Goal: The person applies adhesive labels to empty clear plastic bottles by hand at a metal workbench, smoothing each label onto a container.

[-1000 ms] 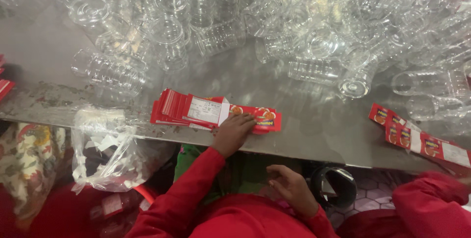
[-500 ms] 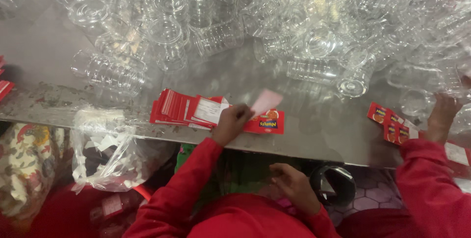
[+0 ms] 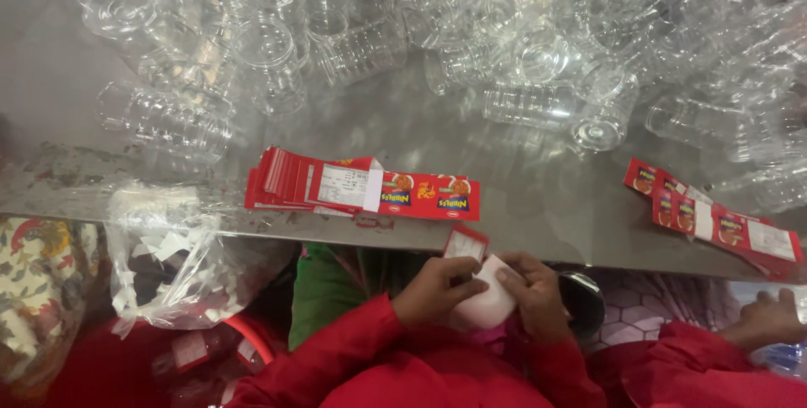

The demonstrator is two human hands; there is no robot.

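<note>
Grip, left hand (image 3: pixel 433 289): fingers curled shut around a small red-and-white label (image 3: pixel 465 245), pinching it at its lower end, just below the table edge.
Grip, right hand (image 3: pixel 531 289): fingers closed on the white piece (image 3: pixel 486 303) under the label; both hands meet over it, thumbs touching it.
Where the label is: held upright between the two hands, in front of the red-sleeved chest, apart from the stack on the table.
Step in hand: by the look of it, peeling or separating one label from its white backing.
Next move calls for: a fine pinch at one corner and a steady pull, so the thin piece does not tear or fold on itself.
Look of the label: small, rectangular, red border with a white panel, thin and flexible.
Head view, table: steel table (image 3: pixel 521 215), a fanned stack of red labels (image 3: pixel 353 188) near its front edge, a second row of labels (image 3: pixel 714 216) to the right.
Head view, beyond: a heap of clear plastic jars (image 3: pixel 361 47).
Head view, left: a clear bag of paper scraps (image 3: pixel 176 257) hanging at the edge.
Head view, right: another person's hand (image 3: pixel 767 320).
</note>
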